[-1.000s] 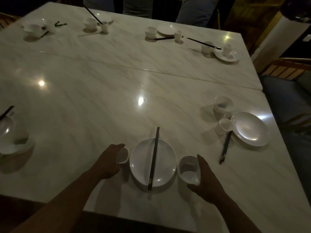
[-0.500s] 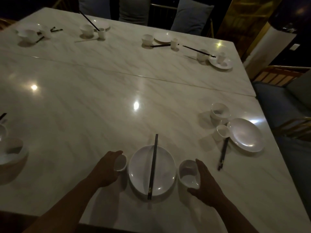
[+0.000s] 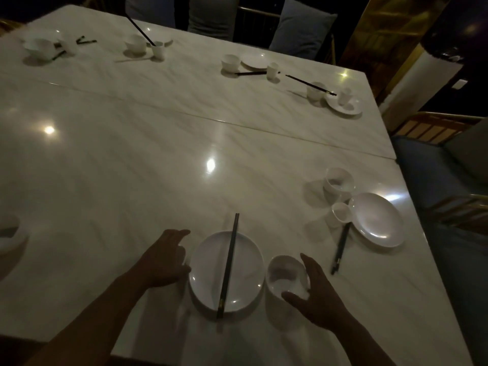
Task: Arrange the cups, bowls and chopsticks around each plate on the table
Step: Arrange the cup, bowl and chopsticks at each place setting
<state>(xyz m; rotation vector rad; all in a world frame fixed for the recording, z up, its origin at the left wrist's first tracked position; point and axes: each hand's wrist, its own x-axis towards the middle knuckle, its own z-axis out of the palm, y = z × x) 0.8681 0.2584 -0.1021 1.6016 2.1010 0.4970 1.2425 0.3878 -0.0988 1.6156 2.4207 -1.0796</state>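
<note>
Your left grip (image 3: 165,260) lies open at nine o'clock of the white oval plate (image 3: 247,268), black chopsticks (image 3: 228,268) across it; your open right grip (image 3: 317,289) flanks the white bowl (image 3: 286,276) at three.

We've got one cam, head-worn, wide-angle, looking fwd and down across the worktop (image 3: 132,180) from its near edge. It sits high over that edge, so the near plate (image 3: 208,276) lies close below the lens, w/ the left hand (image 3: 163,257) and right hand (image 3: 319,291) coming in from the bottom of frame, one on each side of it. The view faces the far side, where a far plate (image 3: 254,60) and a cushion (image 3: 301,30) show small near the top. At frame right we catch the worktop's rt edge and a blue seat (image 3: 427,175). Far stuff is dim, soft.
</note>
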